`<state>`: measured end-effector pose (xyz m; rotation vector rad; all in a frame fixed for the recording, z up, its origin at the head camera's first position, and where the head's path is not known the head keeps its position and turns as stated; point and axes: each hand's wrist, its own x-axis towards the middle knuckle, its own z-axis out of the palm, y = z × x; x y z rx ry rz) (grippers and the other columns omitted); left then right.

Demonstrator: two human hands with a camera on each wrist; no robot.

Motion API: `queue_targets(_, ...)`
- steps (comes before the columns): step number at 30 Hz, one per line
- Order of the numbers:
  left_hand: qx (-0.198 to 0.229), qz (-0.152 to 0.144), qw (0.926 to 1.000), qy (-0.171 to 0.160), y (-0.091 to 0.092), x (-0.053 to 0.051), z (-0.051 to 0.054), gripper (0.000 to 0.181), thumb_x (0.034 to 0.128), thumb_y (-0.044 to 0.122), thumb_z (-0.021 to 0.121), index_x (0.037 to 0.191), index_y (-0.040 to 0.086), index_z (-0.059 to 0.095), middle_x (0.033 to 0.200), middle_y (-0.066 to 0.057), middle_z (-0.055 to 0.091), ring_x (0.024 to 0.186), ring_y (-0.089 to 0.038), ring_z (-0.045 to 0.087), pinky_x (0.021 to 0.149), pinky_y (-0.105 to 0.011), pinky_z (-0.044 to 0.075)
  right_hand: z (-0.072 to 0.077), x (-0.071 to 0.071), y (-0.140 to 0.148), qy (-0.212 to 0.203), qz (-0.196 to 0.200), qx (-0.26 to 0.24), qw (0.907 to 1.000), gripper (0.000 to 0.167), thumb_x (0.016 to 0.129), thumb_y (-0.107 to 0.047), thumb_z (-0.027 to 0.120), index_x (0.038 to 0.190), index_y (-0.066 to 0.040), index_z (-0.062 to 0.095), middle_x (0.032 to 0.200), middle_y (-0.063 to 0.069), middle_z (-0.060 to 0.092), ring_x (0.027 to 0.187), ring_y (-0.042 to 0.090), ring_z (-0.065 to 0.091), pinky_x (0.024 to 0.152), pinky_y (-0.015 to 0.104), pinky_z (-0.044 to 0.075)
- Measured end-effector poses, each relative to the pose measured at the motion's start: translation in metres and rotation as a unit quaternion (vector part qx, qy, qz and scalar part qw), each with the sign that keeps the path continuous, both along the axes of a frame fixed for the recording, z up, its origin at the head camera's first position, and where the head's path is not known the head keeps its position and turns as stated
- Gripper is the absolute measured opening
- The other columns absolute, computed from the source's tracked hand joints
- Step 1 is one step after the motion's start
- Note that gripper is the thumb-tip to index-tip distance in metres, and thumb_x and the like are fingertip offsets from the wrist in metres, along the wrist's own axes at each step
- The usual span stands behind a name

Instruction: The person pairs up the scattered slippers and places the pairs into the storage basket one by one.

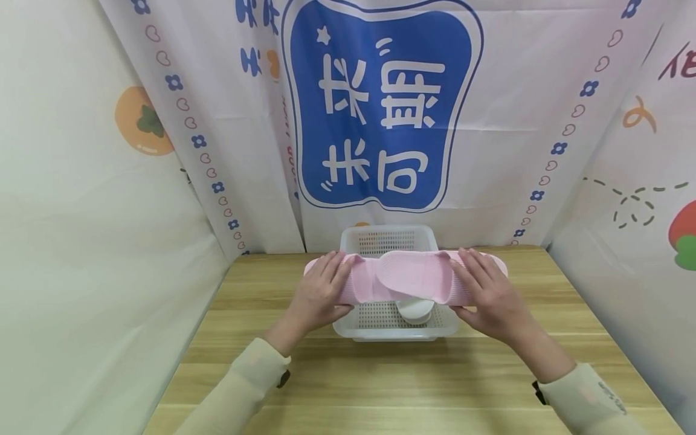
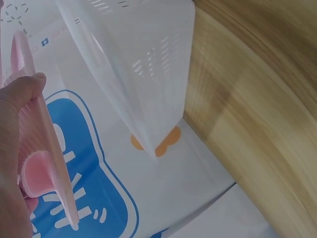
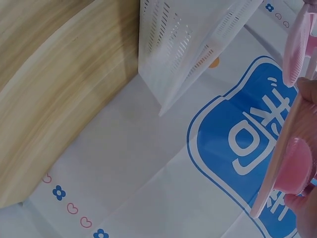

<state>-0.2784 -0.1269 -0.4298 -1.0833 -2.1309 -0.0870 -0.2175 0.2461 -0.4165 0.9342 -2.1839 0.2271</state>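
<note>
Two pink ribbed slipper-like pieces (image 1: 415,275) are held up end to end over the basket, overlapping in the middle. My left hand (image 1: 321,293) grips the left one, thumb below and fingers over the top. The right one is gripped the same way by my right hand (image 1: 493,300). In the left wrist view the left hand (image 2: 15,148) pinches the pink piece (image 2: 53,144) near its edge. The right wrist view shows the right hand (image 3: 308,208) on the other pink piece (image 3: 280,163). A white object (image 1: 415,310) lies in the basket beneath them.
A white perforated plastic basket (image 1: 396,333) stands at the back of the wooden table (image 1: 391,386), close to the printed cloth (image 1: 495,169) hanging behind. Pale cloth walls (image 1: 98,254) rise on both sides.
</note>
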Motion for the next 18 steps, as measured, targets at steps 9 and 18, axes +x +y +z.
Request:
queue_targets(9,0.002,-0.005,1.0000,0.004,0.005,0.003,0.002,0.101,0.0608,0.047,0.085,0.139,0.000,0.043,0.134,-0.024,0.051,0.121,-0.040,0.049,0.104,-0.050,0.040,-0.004,-0.002,-0.006,0.019,0.030,-0.013,0.9993,0.090,0.060,-0.026,0.081,0.137,0.007,0.048,0.137,0.030,0.047,0.121,0.048,0.045,0.109,0.053,0.032)
queue_targets(18,0.003,-0.011,0.9999,-0.002,0.009,0.006,0.001,0.103,0.0613,0.048,0.085,0.141,-0.001,0.042,0.135,-0.022,0.049,0.123,-0.037,0.047,0.108,-0.047,0.036,-0.005,0.001,-0.015,0.004,0.030,-0.004,0.9995,0.091,0.060,-0.027,0.084,0.137,0.006,0.048,0.138,0.029,0.046,0.124,0.047,0.044,0.101,0.059,0.040)
